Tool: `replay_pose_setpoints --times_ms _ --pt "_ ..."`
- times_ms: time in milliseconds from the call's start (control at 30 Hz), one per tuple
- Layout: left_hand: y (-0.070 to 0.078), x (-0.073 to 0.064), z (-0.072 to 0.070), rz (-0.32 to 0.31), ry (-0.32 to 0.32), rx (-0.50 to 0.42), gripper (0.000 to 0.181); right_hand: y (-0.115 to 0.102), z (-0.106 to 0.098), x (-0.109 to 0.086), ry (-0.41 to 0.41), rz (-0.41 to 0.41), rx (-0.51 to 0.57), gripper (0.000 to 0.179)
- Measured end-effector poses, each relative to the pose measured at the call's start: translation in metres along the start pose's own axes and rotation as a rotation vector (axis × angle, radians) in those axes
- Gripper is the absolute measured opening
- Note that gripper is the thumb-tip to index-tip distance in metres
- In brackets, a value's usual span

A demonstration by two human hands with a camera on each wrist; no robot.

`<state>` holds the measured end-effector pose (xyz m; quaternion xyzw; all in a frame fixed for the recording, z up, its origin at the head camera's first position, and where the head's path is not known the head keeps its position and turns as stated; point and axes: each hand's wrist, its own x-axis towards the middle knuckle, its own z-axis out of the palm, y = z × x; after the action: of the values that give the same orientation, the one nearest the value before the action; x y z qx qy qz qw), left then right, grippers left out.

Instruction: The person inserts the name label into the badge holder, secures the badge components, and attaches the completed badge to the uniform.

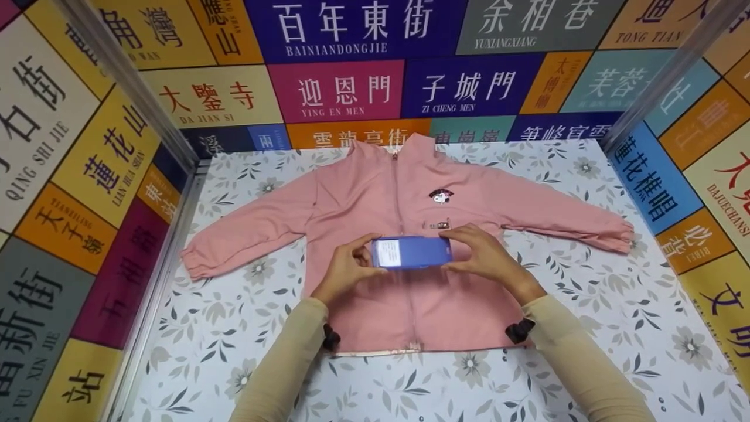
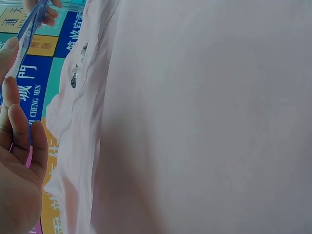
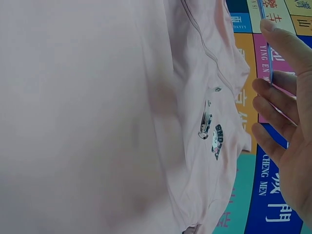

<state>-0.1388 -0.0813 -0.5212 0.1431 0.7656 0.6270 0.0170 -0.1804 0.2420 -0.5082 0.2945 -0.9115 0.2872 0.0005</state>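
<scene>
A pink zip-up jacket (image 1: pixel 357 205) lies spread front up with its sleeves out to both sides. Over its middle, a thin blue rectangular object (image 1: pixel 419 252) is held lengthwise; a white panel with small print covers its left part. Its exact kind cannot be made out. My left hand (image 1: pixel 347 266) pinches its left end between thumb and fingers, while the right hand (image 1: pixel 486 258) grips the opposite end. The left wrist view shows the object (image 2: pixel 25 36) nearly edge-on. A cartoon patch (image 1: pixel 440 196) decorates the jacket's chest.
White floral-patterned cloth (image 1: pixel 246 328) covers the table under the jacket. Colourful panels with Chinese lettering (image 1: pixel 351 88) stand behind and along both sides. Metal frame posts (image 1: pixel 140 88) rise at the corners. Dark bands (image 1: pixel 331 338) sit at the wrists.
</scene>
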Motion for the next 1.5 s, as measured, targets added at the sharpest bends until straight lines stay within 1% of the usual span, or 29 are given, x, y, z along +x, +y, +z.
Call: replay_pose_setpoints --times_ms 233,467,700,933,1033,1133,1300,1400,1500 --pt "-0.002 -0.002 0.002 -0.010 0.010 0.013 0.072 -0.003 0.004 0.001 -0.004 0.000 0.000 0.076" --pt "-0.002 -0.003 0.004 -0.010 0.021 0.033 0.072 -0.004 0.005 0.000 0.002 -0.037 -0.014 0.075" --pt "-0.002 -0.002 0.001 0.007 0.021 0.015 0.071 0.000 0.002 0.000 -0.017 0.029 0.022 0.082" --pt "-0.001 -0.002 -0.002 -0.031 0.028 0.008 0.073 0.009 0.000 -0.003 -0.010 0.059 0.036 0.083" --pt "0.000 -0.002 -0.003 -0.031 0.029 -0.004 0.073 0.011 0.000 -0.004 -0.010 0.053 0.043 0.081" --pt "0.000 -0.001 -0.003 -0.017 0.019 -0.014 0.072 0.010 0.000 -0.004 -0.011 0.044 0.048 0.077" --pt "-0.001 -0.001 -0.002 0.002 0.021 -0.010 0.070 0.009 -0.001 -0.004 0.003 0.028 0.048 0.073" --pt "-0.001 0.000 -0.001 -0.004 0.021 -0.007 0.070 0.008 -0.001 -0.003 0.021 0.011 0.045 0.072" --pt "-0.002 0.001 -0.001 -0.015 0.013 -0.006 0.071 0.007 -0.001 -0.003 0.029 0.013 0.048 0.072"
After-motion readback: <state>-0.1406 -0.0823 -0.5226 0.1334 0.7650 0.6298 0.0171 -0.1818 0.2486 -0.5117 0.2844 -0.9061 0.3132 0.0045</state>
